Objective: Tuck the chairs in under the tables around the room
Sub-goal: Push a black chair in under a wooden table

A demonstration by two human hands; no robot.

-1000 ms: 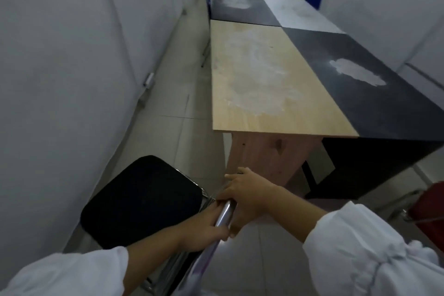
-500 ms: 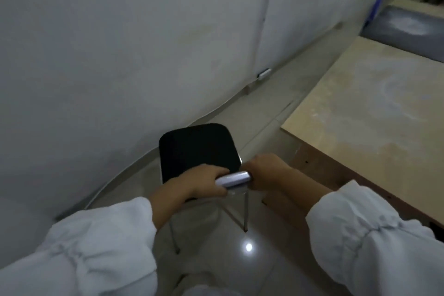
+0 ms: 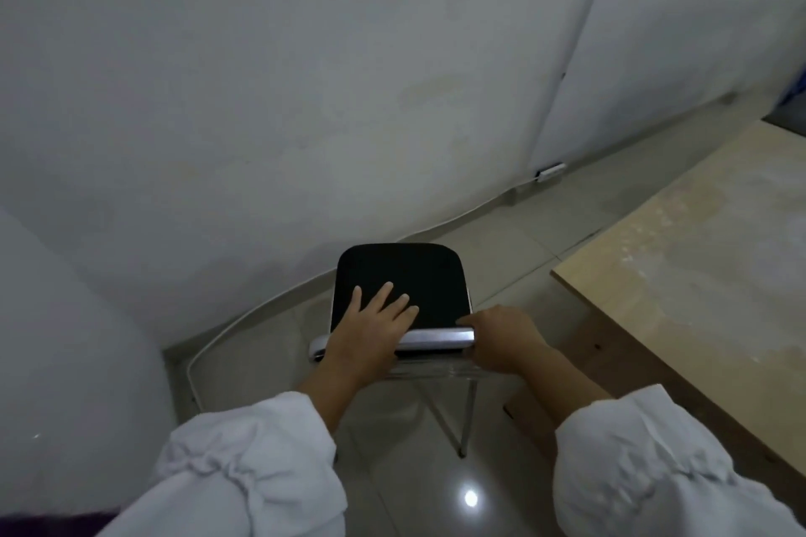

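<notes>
A chair with a black seat (image 3: 418, 275) and a chrome top rail (image 3: 436, 338) stands on the tiled floor, facing the white wall. My left hand (image 3: 370, 327) lies over the rail with its fingers spread straight above the seat. My right hand (image 3: 501, 336) grips the rail's right end with curled fingers. The light wooden table (image 3: 698, 275) is at the right, its corner close to the chair's right side. The chair stands outside the table, not under it.
The white wall (image 3: 305, 100) runs close behind the chair, and a wall corner bulges at the left. A cable and a small white box (image 3: 550, 171) lie along the skirting. A strip of tiled floor runs between wall and table.
The view has swung left and down toward the wall and the chair. My left hand has loosened from gripping the rail to lying with straight fingers. My right hand still holds the rail.
</notes>
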